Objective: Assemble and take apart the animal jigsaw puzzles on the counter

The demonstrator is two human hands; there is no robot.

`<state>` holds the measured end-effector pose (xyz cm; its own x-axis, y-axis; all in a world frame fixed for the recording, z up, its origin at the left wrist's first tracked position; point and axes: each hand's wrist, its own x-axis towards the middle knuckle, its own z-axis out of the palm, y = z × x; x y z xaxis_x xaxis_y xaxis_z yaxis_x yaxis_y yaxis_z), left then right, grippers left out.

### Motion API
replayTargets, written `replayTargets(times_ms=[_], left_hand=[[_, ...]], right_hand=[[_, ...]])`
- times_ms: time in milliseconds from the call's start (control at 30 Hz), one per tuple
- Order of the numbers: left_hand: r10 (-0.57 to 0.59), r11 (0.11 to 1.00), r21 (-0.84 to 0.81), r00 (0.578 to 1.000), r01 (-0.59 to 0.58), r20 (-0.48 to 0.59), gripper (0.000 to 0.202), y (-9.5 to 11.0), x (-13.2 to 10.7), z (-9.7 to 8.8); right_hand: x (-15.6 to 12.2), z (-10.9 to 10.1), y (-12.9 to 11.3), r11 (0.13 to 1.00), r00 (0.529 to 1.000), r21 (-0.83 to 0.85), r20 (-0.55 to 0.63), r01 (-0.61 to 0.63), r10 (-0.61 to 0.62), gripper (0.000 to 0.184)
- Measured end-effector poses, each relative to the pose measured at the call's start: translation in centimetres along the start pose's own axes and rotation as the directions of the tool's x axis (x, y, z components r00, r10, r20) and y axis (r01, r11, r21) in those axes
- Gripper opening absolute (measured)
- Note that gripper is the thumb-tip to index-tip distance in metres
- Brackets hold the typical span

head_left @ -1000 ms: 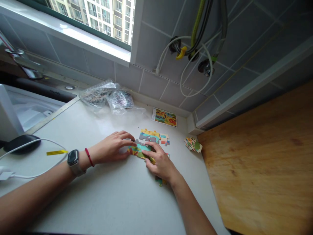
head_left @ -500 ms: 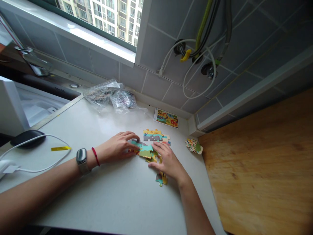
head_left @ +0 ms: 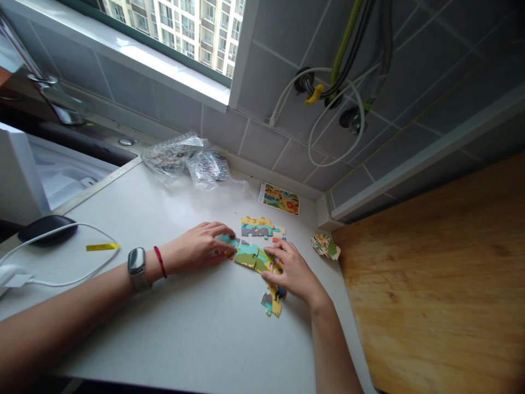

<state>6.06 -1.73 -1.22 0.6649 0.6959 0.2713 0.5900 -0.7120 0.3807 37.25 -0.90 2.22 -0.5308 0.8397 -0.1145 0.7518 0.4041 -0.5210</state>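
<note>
Lightly, both hands (head_left: 192,249) touch jigsaw pieces (head_left: 249,256).

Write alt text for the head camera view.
The left hand and right hand rest on colourful jigsaw puzzle pieces on a white countertop. A jungle-animal picture card and clear plastic bags lie behind them, with a small pile of pieces to the right.

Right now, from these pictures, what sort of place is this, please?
Probably a kitchen or utility corner in a high-rise flat: a chrome tap stands beyond the counter, hoses and cables come out of the tiled wall, and the window faces apartment towers.
</note>
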Motion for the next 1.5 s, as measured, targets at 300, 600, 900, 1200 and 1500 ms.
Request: replayTargets(times_ms=[300, 600, 900, 1200, 1500], left_hand=[[-0.008, 1.0, -0.003, 1.0, 0.008, -0.016, 0.024, -0.1, -0.16, 0.33], [0.027, 0.999, -0.036, 0.998, -0.029, -0.053, 0.026, -0.1, -0.12, 0.53], [0.023, 0.999, -0.041, 0.998, -0.026, -0.056, 0.025, 0.15, 0.0, 0.33], [0.031, 0.998, -0.06, 0.998, -0.034, -0.055, 0.025, -0.52, -0.09, 0.41], [0.021, 0.998, -0.051, 0.997, -0.025, -0.081, 0.026, -0.49, -0.34, 0.98]], right_hand=[[-0.15, -0.31, 0.35, 1.0, 1.0, 0.018, 0.019, -0.019, 0.018, 0.06], [-0.23, -0.32, 0.08, 1.0, 1.0, 0.002, 0.031, 0.002, -0.002, 0.059], [-0.3, -0.41, 0.03, 1.0, 0.999, 0.017, 0.035, -0.006, 0.005, 0.06], [-0.37, -0.6, 0.04, 0.998, 0.998, 0.041, 0.051, -0.049, 0.047, 0.057], [0.13, 0.31, -0.19, 0.999, 0.999, 0.029, -0.005, 0.037, -0.037, 0.058]])
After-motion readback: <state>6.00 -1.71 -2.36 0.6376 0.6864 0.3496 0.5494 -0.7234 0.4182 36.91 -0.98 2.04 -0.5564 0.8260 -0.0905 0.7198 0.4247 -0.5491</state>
